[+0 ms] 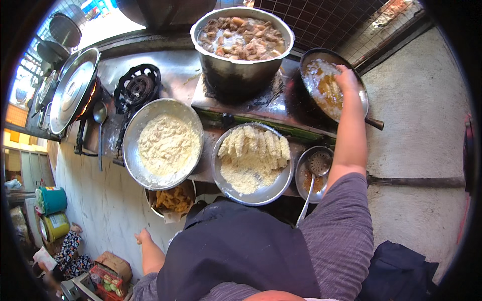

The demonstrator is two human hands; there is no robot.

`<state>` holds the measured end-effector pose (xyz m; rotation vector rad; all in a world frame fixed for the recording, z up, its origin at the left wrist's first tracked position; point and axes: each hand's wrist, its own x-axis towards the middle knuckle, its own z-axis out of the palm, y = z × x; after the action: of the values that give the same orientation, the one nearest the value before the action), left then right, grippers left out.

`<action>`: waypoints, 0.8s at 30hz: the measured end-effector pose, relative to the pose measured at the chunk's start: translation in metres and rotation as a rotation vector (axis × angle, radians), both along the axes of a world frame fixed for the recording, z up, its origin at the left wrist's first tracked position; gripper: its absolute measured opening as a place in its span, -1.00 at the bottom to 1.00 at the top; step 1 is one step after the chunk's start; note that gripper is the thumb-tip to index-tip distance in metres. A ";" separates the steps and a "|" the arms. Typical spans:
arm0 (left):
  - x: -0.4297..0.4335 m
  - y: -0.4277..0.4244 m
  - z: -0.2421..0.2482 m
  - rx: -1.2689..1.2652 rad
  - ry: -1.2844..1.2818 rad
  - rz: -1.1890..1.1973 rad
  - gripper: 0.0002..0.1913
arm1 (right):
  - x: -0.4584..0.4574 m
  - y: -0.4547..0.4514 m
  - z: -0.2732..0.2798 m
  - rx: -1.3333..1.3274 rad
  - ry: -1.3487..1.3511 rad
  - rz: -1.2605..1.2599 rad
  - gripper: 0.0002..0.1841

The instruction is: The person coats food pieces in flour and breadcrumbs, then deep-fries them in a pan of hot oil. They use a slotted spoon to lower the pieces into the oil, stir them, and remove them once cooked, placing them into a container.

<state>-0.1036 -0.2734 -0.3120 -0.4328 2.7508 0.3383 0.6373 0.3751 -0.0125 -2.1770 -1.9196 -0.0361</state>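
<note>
My right hand (345, 79) reaches over a dark wok (359, 81) of bubbling oil (327, 84), with food frying in it. Its fingertips are partly hidden, so I cannot tell if it holds anything. My left hand (143, 236) hangs at my left side, above the floor, holding nothing visible. Before me stands a metal bowl (253, 199) of pale crumbs (246, 178), with coated pieces (256, 143) piled at its far side. Left of it, another metal bowl (130, 150) holds a lumpy pale batter mixture (169, 145). A perforated skimmer (319, 164) rests in a small metal bowl (302, 171) at the right.
A large pot (241, 71) of meat chunks stands behind the bowls. An unlit-looking burner (138, 86), a ladle (100, 116) and a wide pan (75, 94) above flames are to the left. Below, a container (171, 199) holds fried food. Another person (69, 252) is at lower left.
</note>
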 end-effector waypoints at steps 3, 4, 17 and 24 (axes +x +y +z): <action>-0.014 0.004 -0.014 -0.189 -0.225 -0.236 -0.22 | -0.068 -0.073 0.030 0.009 0.174 0.165 -0.67; -0.018 0.008 -0.019 -0.236 -0.247 -0.321 -0.28 | -0.098 -0.101 0.028 -0.021 0.284 0.256 -0.68; -0.050 0.043 -0.018 0.140 -0.090 -0.248 -0.12 | -0.317 -0.252 -0.106 -0.475 -0.082 0.094 -0.15; -0.077 -0.027 -0.060 -0.097 -0.453 -0.393 -0.12 | -0.338 -0.254 -0.115 -0.490 -0.030 -0.047 -0.31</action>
<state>-0.1810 -0.3007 -0.3722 0.0186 2.3376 0.0030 0.2997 0.1207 -0.1272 -2.5286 -2.0604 0.4404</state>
